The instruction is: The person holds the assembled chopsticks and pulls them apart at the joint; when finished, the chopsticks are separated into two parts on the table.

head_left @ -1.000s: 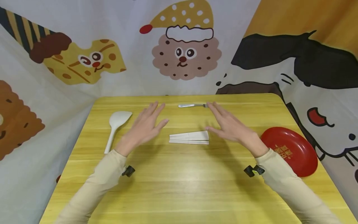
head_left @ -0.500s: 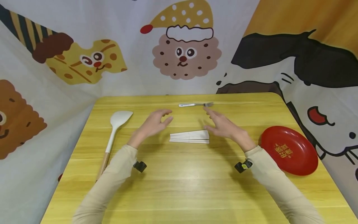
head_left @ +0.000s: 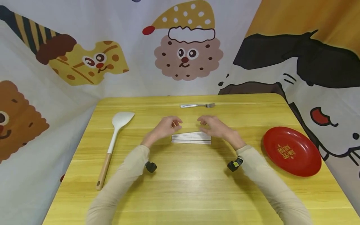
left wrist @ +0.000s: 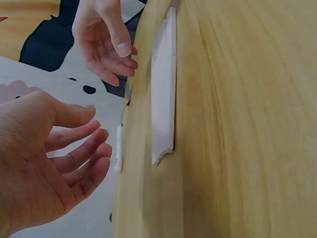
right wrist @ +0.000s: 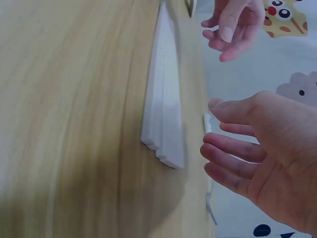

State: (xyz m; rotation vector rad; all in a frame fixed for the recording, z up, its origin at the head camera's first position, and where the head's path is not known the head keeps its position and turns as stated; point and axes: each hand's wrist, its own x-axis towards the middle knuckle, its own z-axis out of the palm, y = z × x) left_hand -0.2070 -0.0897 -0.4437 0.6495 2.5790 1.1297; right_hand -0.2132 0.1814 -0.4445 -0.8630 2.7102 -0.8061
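A flat white pleated bundle (head_left: 191, 138), like a folded paper fan and wider toward its right end, lies on the middle of the table. My left hand (head_left: 164, 127) hovers just behind its left end, fingers loosely bent and holding nothing. Over the right end is my right hand (head_left: 217, 126), also relaxed, with the thumb partly in front of the bundle from the head camera. Both wrist views show the palms facing each other, apart from the bundle (left wrist: 163, 89). In the right wrist view its stepped layers (right wrist: 166, 109) are visible.
Behind the hands lies a fork (head_left: 194, 106) with a white handle, near the table's back edge. A white spatula (head_left: 121, 120) with a wooden handle is on the left. At the right sits a red oval plate (head_left: 305, 150) with gold lettering. A printed cloth (head_left: 135, 84) hangs behind.
Both hands have come inward toward each other and back a little nearer me, their fingers going from spread straight to loosely bent. The spatula's handle and the fork's tines are now uncovered.
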